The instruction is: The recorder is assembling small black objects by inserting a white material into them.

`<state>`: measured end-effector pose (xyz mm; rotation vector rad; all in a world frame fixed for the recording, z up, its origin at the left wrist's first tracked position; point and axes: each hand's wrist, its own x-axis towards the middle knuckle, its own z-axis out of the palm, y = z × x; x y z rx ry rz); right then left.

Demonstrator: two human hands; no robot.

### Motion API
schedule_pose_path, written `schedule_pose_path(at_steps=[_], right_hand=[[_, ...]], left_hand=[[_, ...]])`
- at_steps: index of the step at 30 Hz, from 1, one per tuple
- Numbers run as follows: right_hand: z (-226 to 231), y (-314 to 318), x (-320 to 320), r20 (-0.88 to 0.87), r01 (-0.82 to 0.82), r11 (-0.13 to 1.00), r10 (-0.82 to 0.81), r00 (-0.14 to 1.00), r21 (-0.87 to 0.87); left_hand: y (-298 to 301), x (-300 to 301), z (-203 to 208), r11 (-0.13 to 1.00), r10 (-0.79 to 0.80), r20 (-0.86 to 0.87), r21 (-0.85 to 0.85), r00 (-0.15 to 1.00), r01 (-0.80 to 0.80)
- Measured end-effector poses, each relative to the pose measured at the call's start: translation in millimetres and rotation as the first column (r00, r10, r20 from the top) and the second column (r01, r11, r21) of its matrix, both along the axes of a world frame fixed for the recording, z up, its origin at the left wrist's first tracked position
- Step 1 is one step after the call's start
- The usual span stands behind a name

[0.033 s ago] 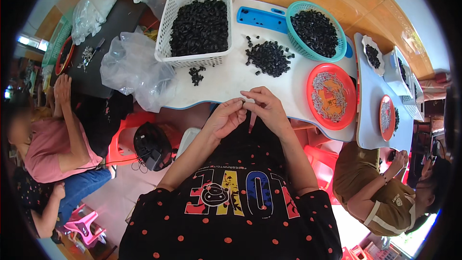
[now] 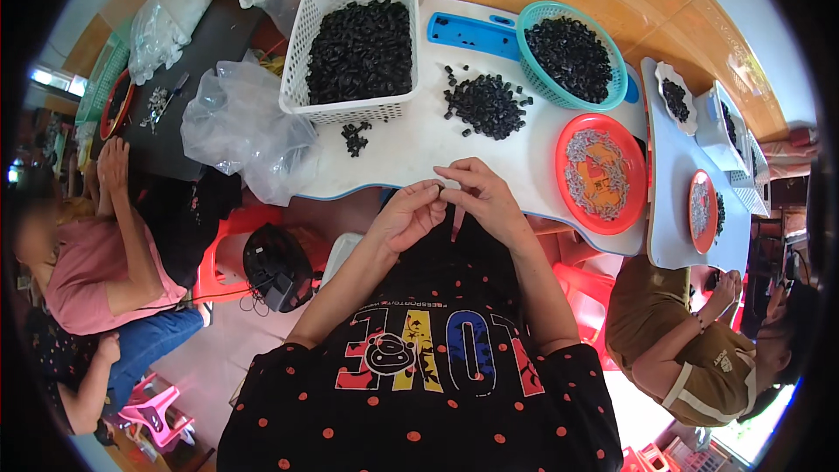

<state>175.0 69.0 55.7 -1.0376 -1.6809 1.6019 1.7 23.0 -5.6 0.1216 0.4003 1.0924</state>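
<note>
Just off the table's front edge, my left hand [image 2: 409,214] and my right hand [image 2: 483,199] meet fingertip to fingertip. Thumb and forefinger of each are pinched together around a small dark piece [image 2: 441,187], mostly hidden by the fingers. Beyond them a loose heap of small black plastic pieces [image 2: 489,107] lies on the white table [image 2: 419,153]. To the right, a red plate [image 2: 641,177] holds many small silvery metal pieces [image 2: 603,197]. A smaller cluster of black pieces [image 2: 354,137] sits left of the heap.
A white basket [image 2: 350,109] and a teal basket [image 2: 581,105] hold black pieces, with a blue tray [image 2: 472,35] between them. Clear plastic bags [image 2: 249,131] lie at left. Co-workers sit on both sides, one in pink [image 2: 109,271], one in brown [image 2: 660,332].
</note>
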Motion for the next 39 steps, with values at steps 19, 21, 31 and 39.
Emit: schedule_pose_path(at_steps=[19,21,31,39], right_hand=[[-10.6,-10.4,10.7,-0.096,-0.083,0.996,0.086,0.992,0.039],[-21.3,3.5,16.9,-0.064,0.150,0.987,-0.147,0.987,0.057],[-64.5,65.9,1.5,0.346,-0.022,0.505,-0.557,0.755,0.863],[-56.2,36.3,9.3,0.023,0.378,0.862,-0.409,0.912,0.336]], left_hand=[[-7.7,-0.5,23.0,0.998,-0.060,-0.176,-0.009,0.983,0.059],[-0.7,-10.0,39.4,0.996,0.036,-0.287,0.089,0.957,-0.011],[94.3,-71.5,117.4,0.655,0.683,-0.528,0.749,-0.504,0.103],[43.1,2.9,59.9,0.867,0.469,-0.867,0.489,0.170,0.099]])
